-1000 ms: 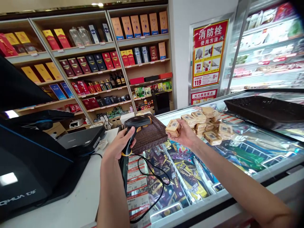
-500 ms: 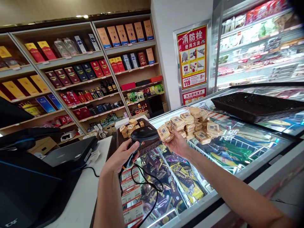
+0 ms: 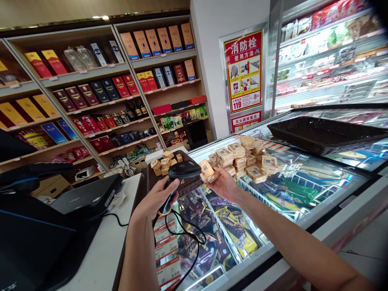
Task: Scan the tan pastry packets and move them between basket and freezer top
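Note:
My left hand [image 3: 157, 199] is wrapped round the handle of a black barcode scanner [image 3: 183, 169], whose cable hangs down in loops over the freezer. Its head points right, toward a small wrapped pack of biscuits [image 3: 207, 171] with a barcode label facing up. My right hand [image 3: 224, 185] grips that pack from its right side. Close behind the right hand, a pile of similar packs [image 3: 239, 161] lies on the freezer's glass top. More packs [image 3: 165, 165] sit in a brown woven basket [image 3: 190, 187], partly hidden behind the scanner.
A glass-topped freezer [image 3: 303, 238] with bagged goods inside runs below my arms. A dark woven tray [image 3: 321, 135] lies on its far right. To the left stand a white counter [image 3: 91, 250] and a black checkout terminal [image 3: 27, 238]. Shelves of boxes [image 3: 106, 93] line the back wall.
The biscuit pack in my right hand has come slightly nearer the scanner's head. My left hand keeps its hold on the scanner. The view has shifted a little.

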Available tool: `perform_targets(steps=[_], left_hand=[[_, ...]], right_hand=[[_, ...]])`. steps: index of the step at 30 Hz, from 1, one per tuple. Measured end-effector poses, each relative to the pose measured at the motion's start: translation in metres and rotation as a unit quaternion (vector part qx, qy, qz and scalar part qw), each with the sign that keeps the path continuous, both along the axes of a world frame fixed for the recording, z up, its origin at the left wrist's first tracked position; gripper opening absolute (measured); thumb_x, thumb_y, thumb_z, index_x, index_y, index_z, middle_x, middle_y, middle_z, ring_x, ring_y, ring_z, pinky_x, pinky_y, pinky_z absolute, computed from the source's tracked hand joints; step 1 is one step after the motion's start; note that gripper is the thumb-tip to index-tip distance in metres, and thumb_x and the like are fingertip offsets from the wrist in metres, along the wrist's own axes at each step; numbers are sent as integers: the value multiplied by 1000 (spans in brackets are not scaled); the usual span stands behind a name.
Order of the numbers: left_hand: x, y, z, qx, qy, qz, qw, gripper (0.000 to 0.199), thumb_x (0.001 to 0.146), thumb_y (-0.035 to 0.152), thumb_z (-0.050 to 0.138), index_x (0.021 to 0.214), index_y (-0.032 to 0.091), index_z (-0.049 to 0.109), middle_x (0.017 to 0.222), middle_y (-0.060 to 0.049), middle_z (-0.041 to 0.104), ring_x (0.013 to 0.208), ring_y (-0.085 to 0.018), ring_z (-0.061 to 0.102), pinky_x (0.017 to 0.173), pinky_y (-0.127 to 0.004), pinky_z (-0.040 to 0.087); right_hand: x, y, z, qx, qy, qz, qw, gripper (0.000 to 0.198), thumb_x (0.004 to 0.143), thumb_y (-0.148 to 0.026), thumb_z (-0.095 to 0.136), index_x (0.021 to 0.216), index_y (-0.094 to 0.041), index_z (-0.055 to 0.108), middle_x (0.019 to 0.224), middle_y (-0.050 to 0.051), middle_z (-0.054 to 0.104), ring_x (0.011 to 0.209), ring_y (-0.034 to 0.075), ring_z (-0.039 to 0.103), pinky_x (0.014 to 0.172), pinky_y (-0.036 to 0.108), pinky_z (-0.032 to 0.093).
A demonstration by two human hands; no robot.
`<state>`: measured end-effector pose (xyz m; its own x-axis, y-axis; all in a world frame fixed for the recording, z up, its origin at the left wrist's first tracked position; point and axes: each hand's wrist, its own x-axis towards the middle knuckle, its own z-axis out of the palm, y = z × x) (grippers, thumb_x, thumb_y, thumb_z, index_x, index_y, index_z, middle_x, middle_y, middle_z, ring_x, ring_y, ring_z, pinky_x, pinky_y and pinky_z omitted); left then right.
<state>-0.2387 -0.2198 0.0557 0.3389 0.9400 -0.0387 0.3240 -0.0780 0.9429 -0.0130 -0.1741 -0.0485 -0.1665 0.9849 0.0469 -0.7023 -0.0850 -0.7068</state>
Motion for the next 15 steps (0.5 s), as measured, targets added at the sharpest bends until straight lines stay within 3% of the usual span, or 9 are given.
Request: perform_targets(steps=[5, 8, 10, 12, 15], left_hand=[[-1, 2, 1, -14, 0, 0, 1000, 51, 74, 68, 70, 79, 22, 46, 57, 6, 47, 49, -9, 46, 39, -16, 31], [2, 2, 3, -15, 5, -2, 1000, 52, 73, 69, 70, 80, 22, 48, 57, 6, 46, 49, -9, 44, 38, -16, 29], [3, 1, 4, -13, 6, 0, 1000, 53, 72, 70, 71, 82, 22, 51, 57, 6, 46, 47, -9, 43, 38, -17, 27], [3, 0, 5, -7, 8, 4, 1000, 53, 72, 70, 71, 83, 22, 52, 58, 6, 46, 46, -8, 42, 38, -17, 27], [-2, 1, 6, 0, 8, 7, 1000, 54, 72, 72, 69, 83, 21, 52, 58, 5, 48, 45, -8, 42, 38, -17, 27]], right_hand=[[-2, -2, 0, -13, 37, -17, 999, 25, 86, -37, 54, 101, -20, 63, 88, 6, 69, 71, 17, 62, 59, 29, 51], [-8, -1, -5, 17, 54, -112, 992, 26, 79, -37, 64, 100, -23, 57, 90, 2, 67, 77, 16, 63, 62, 28, 53], [-11, -1, -8, 29, 40, -208, 977, 40, 72, -37, 73, 104, -27, 50, 95, -2, 65, 82, 15, 63, 66, 27, 54], [-11, -1, -11, 24, -18, -287, 957, 55, 66, -36, 79, 108, -29, 45, 100, -3, 63, 86, 16, 64, 69, 28, 53], [0, -8, -19, 19, -196, -335, 921, 60, 65, -39, 81, 113, -28, 47, 106, 1, 62, 95, 20, 61, 77, 33, 52]])
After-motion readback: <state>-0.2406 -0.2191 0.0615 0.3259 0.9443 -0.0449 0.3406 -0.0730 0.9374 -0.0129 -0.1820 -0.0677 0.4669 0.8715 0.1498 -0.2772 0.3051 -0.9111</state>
